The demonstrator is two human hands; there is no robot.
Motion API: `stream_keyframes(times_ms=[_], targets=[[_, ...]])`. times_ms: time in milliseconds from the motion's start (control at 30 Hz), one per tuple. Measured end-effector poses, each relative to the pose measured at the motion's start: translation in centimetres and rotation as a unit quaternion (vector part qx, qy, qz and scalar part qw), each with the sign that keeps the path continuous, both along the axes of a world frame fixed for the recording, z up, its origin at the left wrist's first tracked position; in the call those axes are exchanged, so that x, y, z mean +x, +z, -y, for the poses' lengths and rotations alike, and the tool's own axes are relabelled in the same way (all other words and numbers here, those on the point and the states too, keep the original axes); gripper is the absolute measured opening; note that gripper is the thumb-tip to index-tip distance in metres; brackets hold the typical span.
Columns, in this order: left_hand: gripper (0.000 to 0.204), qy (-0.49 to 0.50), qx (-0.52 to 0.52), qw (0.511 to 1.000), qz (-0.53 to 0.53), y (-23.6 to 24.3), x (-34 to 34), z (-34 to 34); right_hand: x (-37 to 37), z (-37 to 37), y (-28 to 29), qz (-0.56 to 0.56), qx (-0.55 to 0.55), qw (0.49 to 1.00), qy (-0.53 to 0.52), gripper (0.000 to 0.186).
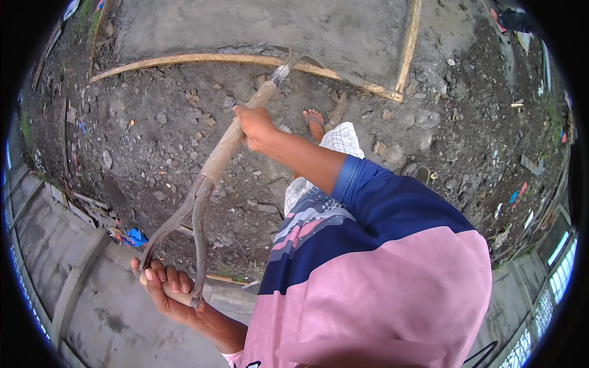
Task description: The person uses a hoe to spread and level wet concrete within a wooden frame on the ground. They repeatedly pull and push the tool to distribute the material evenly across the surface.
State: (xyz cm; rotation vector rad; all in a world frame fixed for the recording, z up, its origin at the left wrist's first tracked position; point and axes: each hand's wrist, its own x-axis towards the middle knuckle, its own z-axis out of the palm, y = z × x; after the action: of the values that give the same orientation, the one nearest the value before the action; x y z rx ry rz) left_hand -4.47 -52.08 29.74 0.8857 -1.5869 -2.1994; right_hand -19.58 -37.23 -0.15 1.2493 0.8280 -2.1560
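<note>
I hold a long tool, seemingly a shovel, with a worn wooden shaft (pixel 221 159), a forked grip and a metal head (pixel 292 61). My left hand (pixel 165 285) is closed round the wooden crossbar at the grip's lower end. My right hand (pixel 251 127) grips the shaft higher up. The head lies at a wooden form board (pixel 190 58) bordering wet grey concrete (pixel 257 21). The head's full shape is hard to make out against the concrete.
I stand on rubbly dirt (pixel 159 141) with my sandaled foot (pixel 315 122) near the board. Another board (pixel 408 43) edges the concrete at the right. Blue scraps (pixel 135 236) lie at the left, beside a concrete floor (pixel 104 306) with a raised edge.
</note>
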Motion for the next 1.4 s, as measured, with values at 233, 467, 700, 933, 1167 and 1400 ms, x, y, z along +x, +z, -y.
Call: stream_keyframes(times_ms=[233, 467, 700, 933, 1167, 1400], targets=[[0.032, -0.122, 0.030, 0.992, -0.022, 7.4, -4.3, -3.4, -1.3, -2.8, 7.0, -0.029, -0.041, 0.998, -0.046, 0.029], [0.033, 0.045, -0.055, 0.986, 0.153, -8.8, -4.6, -7.1, -1.7, -4.3, -9.1, 0.007, 0.044, 0.999, 0.026, 0.029], [0.021, 0.144, -0.046, 0.898, 0.413, -15.8, 9.5, -1.5, 8.4, -0.6, -13.9, 0.065, 0.111, 0.974, 0.186, 0.053], [0.009, 0.146, 0.022, 0.880, 0.453, -28.3, 22.8, 4.8, 16.3, 2.4, -23.2, 0.074, 0.195, 0.922, 0.328, 0.049], [0.010, 0.142, 0.218, 0.870, 0.418, -36.2, 20.0, -5.0, 11.6, -5.9, -31.5, -0.015, 0.318, 0.836, 0.447, 0.048], [0.040, 0.056, 0.142, 0.981, 0.122, -14.5, 5.2, 4.2, 0.8, -2.4, -8.5, 0.019, 0.118, 0.990, 0.076, 0.036]])
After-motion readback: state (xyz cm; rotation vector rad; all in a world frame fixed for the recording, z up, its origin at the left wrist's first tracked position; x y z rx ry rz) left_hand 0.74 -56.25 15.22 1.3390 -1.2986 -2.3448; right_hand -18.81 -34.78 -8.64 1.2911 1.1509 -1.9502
